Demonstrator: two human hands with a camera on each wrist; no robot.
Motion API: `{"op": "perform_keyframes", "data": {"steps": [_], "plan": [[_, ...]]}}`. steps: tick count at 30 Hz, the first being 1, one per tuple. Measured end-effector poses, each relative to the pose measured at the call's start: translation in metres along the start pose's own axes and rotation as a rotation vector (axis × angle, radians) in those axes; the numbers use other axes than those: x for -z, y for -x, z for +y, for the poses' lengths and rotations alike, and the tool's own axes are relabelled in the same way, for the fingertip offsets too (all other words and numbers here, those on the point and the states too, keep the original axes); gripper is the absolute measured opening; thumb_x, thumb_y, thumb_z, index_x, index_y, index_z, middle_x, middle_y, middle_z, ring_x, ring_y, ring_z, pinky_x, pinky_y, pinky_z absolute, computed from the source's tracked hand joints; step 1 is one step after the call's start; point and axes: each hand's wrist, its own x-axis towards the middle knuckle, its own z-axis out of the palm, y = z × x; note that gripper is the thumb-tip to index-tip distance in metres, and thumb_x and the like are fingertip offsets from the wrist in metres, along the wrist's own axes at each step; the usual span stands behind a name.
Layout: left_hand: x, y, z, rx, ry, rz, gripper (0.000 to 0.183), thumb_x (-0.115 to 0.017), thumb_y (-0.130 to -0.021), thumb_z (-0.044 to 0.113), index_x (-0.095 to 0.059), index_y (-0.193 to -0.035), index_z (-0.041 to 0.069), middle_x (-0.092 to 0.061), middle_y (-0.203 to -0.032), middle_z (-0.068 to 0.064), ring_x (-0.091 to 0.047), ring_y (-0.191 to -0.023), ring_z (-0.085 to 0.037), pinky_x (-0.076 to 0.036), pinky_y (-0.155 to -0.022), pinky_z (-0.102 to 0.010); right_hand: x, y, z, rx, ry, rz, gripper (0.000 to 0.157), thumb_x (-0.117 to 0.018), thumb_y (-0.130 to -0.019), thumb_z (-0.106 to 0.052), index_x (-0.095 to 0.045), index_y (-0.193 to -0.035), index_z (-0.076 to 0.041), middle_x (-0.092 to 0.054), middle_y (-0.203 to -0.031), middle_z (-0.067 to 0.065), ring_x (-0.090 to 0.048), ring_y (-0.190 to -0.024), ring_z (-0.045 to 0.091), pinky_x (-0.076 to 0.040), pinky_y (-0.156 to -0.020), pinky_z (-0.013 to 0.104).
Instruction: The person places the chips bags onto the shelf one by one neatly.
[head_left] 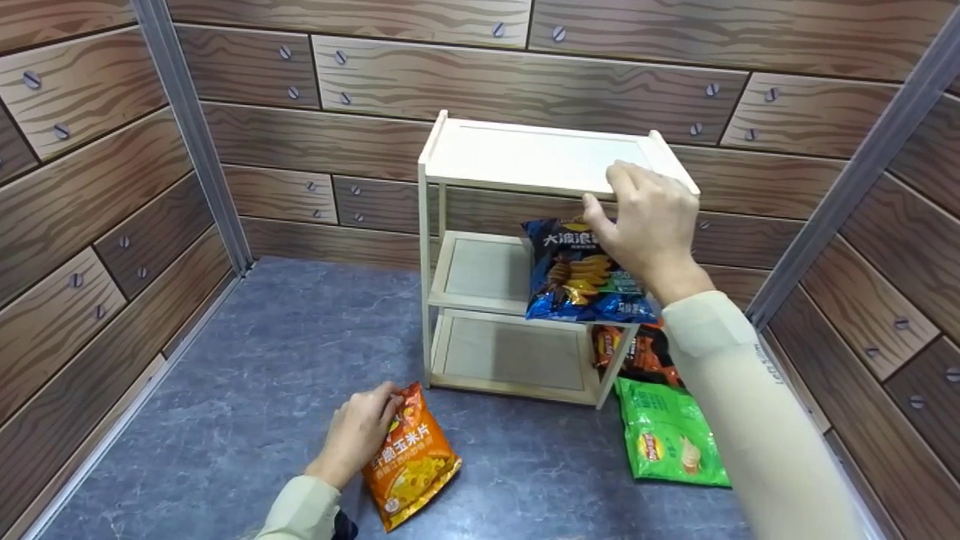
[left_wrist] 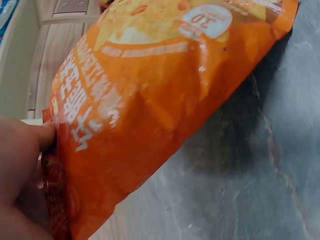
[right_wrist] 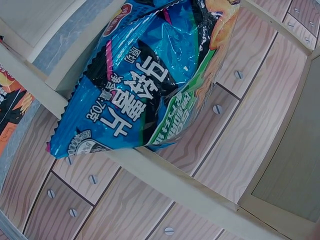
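My left hand (head_left: 356, 431) pinches the top end of an orange bag of corn chips (head_left: 416, 469), thumb on its front. In the left wrist view the bag (left_wrist: 145, 95) slants across the picture above the grey floor. On the middle level of a small white shelf rack (head_left: 487, 150) sits a blue potato chip bag (head_left: 574, 277), its bottom edge at the front. Above that bag, my right hand (head_left: 652, 217) overlaps the top board's front right corner, fingers loosely bent and nothing seen in its grasp. The right wrist view shows the blue bag (right_wrist: 135, 95) apart from the hand.
A green chip bag (head_left: 667, 435) lies on the floor right of the rack, partly behind the right forearm. Behind it is a red and black bag (head_left: 645, 356) by the rack's right leg. Wood-patterned walls (head_left: 525, 82) enclose the grey floor (head_left: 300, 322).
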Motion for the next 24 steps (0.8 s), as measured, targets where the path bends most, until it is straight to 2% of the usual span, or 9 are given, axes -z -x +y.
{"op": "perform_keyframes", "data": {"steps": [3, 6, 10, 14, 18, 21, 24], "plan": [[-0.007, 0.000, 0.000, -0.036, -0.029, 0.043, 0.006, -0.063, -0.098, 0.018, -0.064, -0.102, 0.014, -0.073, -0.084, -0.004, -0.069, -0.066, -0.025, -0.049, -0.049, -0.037, 0.000, 0.000, 0.000, -0.003, 0.002, -0.005, 0.053, -0.044, -0.094, -0.051, -0.066, -0.108, -0.006, -0.071, -0.120, 0.011, -0.069, -0.102, 0.036, -0.054, -0.083, 0.054], [-0.014, 0.000, 0.000, -0.075, -0.040, 0.102, 0.009, -0.066, -0.095, 0.014, -0.064, -0.105, 0.012, -0.074, -0.089, -0.006, -0.070, -0.068, -0.028, -0.053, -0.051, -0.041, 0.001, 0.000, 0.000, -0.008, 0.004, -0.009, 0.053, -0.044, -0.094, -0.051, -0.066, -0.110, -0.005, -0.071, -0.121, 0.012, -0.069, -0.104, 0.036, -0.054, -0.084, 0.054], [-0.020, 0.002, 0.002, -0.118, -0.047, 0.177, 0.017, -0.070, -0.090, 0.009, -0.065, -0.106, 0.010, -0.072, -0.098, -0.007, -0.069, -0.082, -0.029, -0.057, -0.068, -0.044, 0.001, 0.000, -0.001, -0.006, 0.002, -0.004, 0.053, -0.044, -0.094, -0.051, -0.066, -0.109, -0.005, -0.071, -0.120, 0.011, -0.069, -0.103, 0.036, -0.054, -0.084, 0.053], [-0.021, 0.006, 0.005, -0.152, -0.059, 0.229, 0.023, -0.073, -0.085, 0.005, -0.067, -0.107, 0.008, -0.069, -0.102, -0.008, -0.067, -0.092, -0.029, -0.056, -0.080, -0.046, -0.001, -0.001, -0.003, -0.002, -0.005, 0.005, 0.053, -0.045, -0.094, -0.051, -0.066, -0.109, -0.005, -0.072, -0.118, 0.011, -0.069, -0.102, 0.035, -0.055, -0.083, 0.053], [-0.023, 0.014, 0.014, -0.175, -0.046, 0.261, 0.026, -0.075, -0.082, 0.005, -0.067, -0.107, 0.006, -0.067, -0.106, -0.012, -0.065, -0.098, -0.029, -0.055, -0.087, -0.046, 0.000, -0.001, -0.003, -0.004, -0.005, -0.002, 0.053, -0.044, -0.094, -0.051, -0.066, -0.110, -0.005, -0.072, -0.119, 0.011, -0.069, -0.102, 0.035, -0.055, -0.082, 0.053], [-0.028, 0.025, 0.023, -0.189, -0.029, 0.261, 0.031, -0.076, -0.079, 0.005, -0.067, -0.109, 0.006, -0.066, -0.111, -0.013, -0.063, -0.103, -0.029, -0.054, -0.091, -0.046, 0.000, -0.001, -0.002, -0.004, -0.004, -0.008, 0.053, -0.044, -0.094, -0.051, -0.066, -0.109, -0.005, -0.071, -0.119, 0.012, -0.069, -0.102, 0.036, -0.055, -0.081, 0.053], [-0.035, 0.037, 0.033, -0.202, -0.029, 0.246, 0.035, -0.076, -0.078, 0.008, -0.067, -0.112, 0.006, -0.065, -0.116, -0.014, -0.061, -0.109, -0.031, -0.052, -0.096, -0.050, 0.000, 0.000, -0.001, -0.004, -0.003, -0.008, 0.052, -0.045, -0.094, -0.050, -0.066, -0.109, -0.005, -0.072, -0.118, 0.012, -0.069, -0.100, 0.036, -0.055, -0.080, 0.054]]}}
